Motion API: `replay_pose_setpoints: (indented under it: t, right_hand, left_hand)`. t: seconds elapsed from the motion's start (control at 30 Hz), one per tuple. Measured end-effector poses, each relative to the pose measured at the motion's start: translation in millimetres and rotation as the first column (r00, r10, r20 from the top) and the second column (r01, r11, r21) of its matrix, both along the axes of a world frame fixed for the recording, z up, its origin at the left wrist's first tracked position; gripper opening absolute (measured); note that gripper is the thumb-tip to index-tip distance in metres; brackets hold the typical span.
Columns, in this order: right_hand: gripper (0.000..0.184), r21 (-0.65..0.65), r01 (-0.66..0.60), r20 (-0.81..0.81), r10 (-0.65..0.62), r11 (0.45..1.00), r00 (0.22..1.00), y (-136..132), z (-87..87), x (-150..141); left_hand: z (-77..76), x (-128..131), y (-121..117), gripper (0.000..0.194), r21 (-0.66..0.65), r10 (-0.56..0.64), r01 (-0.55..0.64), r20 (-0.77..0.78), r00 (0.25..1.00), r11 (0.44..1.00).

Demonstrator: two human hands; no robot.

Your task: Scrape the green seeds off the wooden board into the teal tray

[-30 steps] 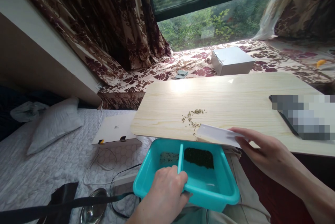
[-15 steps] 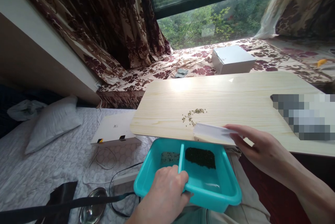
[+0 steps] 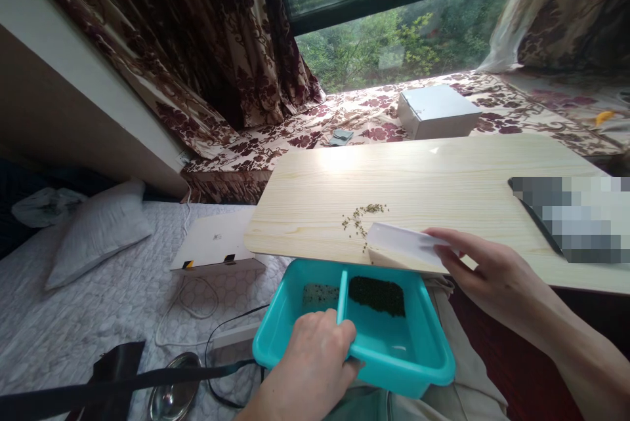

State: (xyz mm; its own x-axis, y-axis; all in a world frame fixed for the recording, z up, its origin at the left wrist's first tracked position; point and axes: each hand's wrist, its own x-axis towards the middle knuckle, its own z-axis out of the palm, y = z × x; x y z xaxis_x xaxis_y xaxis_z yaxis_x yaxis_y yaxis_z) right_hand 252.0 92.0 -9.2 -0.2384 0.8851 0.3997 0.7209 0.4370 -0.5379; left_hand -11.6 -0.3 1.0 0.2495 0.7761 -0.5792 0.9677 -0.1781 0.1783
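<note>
Left hand (image 3: 319, 350) grips the bin (image 3: 424, 340); right hand (image 3: 487, 268) grips a card (image 3: 401, 242) beside grains (image 3: 377, 208) on the surface (image 3: 453, 188).

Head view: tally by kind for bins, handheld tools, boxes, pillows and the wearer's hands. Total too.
Teal bin: 1
Thin white piece in the right hand: 1
Boxes: 2 (white box on the bed, pale box on the window seat)
Pillow: 1
Hands: 2 (right hand, left hand)
Total: 7

Left hand (image 3: 319, 350) in a knuckles-up grip, right hand (image 3: 485, 271) in a pinch.
</note>
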Motion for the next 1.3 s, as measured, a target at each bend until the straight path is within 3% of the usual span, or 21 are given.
replay_pose_setpoints:
  t: [0.53, 0.83, 1.03, 1.2, 1.3]
  right_hand:
    - [0.032, -0.053, -0.093, 0.014, 0.094, 0.994, 0.996, 6, 6.4, -15]
    - [0.033, -0.088, -0.148, -0.011, 0.147, 0.985, 0.989, 5, 4.6, -22]
    - [0.029, -0.152, -0.206, -0.092, 0.194, 0.967, 0.977, -6, -1.5, -7]
    - [0.030, -0.012, 0.043, -0.045, -0.043, 0.999, 0.998, -10, -14.2, 20]
    - [0.031, -0.006, 0.095, -0.004, -0.095, 0.995, 0.995, -11, -14.3, 23]
  left_hand:
    - [-4.9, -2, -3, 0.014, 0.051, -0.018, 0.016, 0.042, 0.999, 0.999]
    - [2.6, -16, -3, 0.011, 0.033, 0.071, -0.073, 0.045, 0.996, 0.997]
    - [5.7, -19, -3, 0.010, 0.023, 0.088, -0.088, 0.013, 0.996, 0.996]
    - [3.0, 0, 0, 0.012, 0.021, 0.010, -0.010, 0.014, 1.000, 1.000]
    - [1.1, 17, 3, 0.014, 0.025, -0.082, 0.081, 0.048, 0.995, 0.996]
